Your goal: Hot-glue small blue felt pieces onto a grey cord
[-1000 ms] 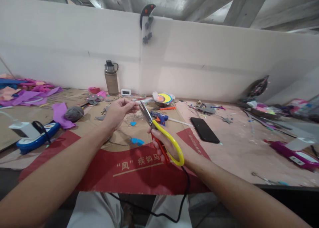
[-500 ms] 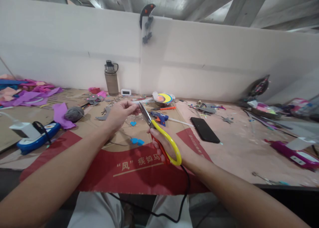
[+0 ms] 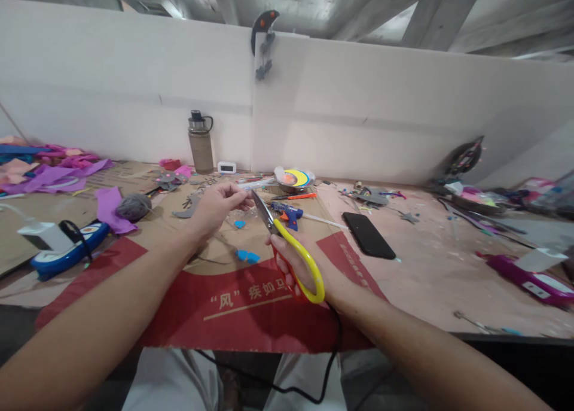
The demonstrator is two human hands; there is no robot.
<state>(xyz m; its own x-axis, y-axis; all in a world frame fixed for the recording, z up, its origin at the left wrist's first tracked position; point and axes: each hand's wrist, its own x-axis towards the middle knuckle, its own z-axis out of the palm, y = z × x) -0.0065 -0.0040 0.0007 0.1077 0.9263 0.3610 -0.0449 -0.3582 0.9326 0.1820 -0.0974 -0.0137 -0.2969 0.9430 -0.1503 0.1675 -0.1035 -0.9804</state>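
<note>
My right hand (image 3: 293,258) grips a pair of scissors (image 3: 265,215) with one yellow and one red handle, the blades pointing up and away from me. Beside the blade tips, my left hand (image 3: 219,203) pinches its thumb and fingers together; whatever is between them is too small to make out. Below the hands, a small blue piece (image 3: 240,224) and several joined-looking blue scraps (image 3: 247,256) lie on brown and red cardboard (image 3: 251,321). Just behind the scissors rests a blue and orange glue gun (image 3: 289,212).
A black phone (image 3: 370,236) lies to the right. Grey yarn (image 3: 133,207), a blue power strip (image 3: 67,249) and felt scraps (image 3: 54,174) are on the left. A bottle (image 3: 200,145) and small white clock (image 3: 226,168) stand near the white partition (image 3: 381,100). A magenta power strip (image 3: 529,278) sits far right.
The scissor handles have tilted slightly, the yellow one shifting a little down and left. My left hand stays nearly in place, still pinching by the blade tips.
</note>
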